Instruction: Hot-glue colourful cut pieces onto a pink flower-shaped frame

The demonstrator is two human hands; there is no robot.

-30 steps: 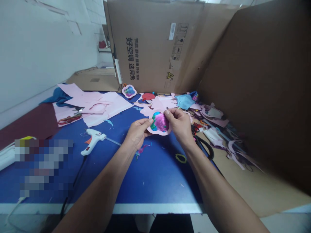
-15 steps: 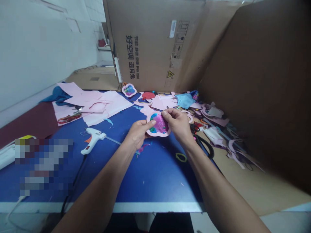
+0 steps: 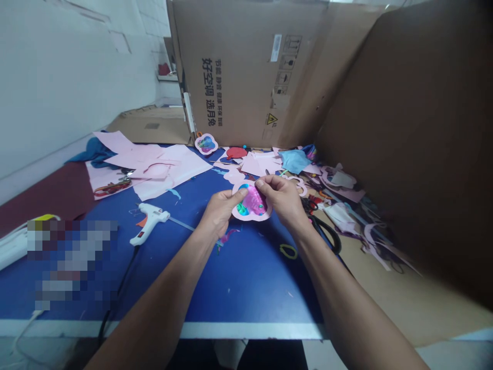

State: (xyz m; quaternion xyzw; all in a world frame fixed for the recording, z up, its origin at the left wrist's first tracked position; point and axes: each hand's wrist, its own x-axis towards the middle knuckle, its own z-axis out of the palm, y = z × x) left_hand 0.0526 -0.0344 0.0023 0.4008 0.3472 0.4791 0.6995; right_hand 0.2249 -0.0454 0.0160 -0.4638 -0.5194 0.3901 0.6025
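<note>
Between my hands, above the blue table, is a flower-shaped paper cutout (image 3: pixel 252 203) with a pale pink rim and a shiny pink, blue and green middle. My left hand (image 3: pixel 220 211) pinches its left side, the thumb lying on the front. At its upper right edge, my right hand (image 3: pixel 282 198) grips it between thumb and bent fingers. The fingers behind the cutout are partly hidden. A similar flower cutout (image 3: pixel 206 144) leans against the cardboard at the back. Just behind my hands lies a plain pink paper shape (image 3: pixel 233 176).
A white glue gun (image 3: pixel 149 222) with a black cord lies left of my hands. Pink paper sheets (image 3: pixel 181 163) spread across the back left. Scissors (image 3: pixel 327 234) with black handles and paper scraps (image 3: pixel 341 216) lie at right. Tall cardboard (image 3: pixel 246 72) stands behind and to the right.
Both hands keep their grip on the flower cutout. It has dropped slightly and tilted, so its shiny middle reflects the light differently. The camera view has shifted a little.
</note>
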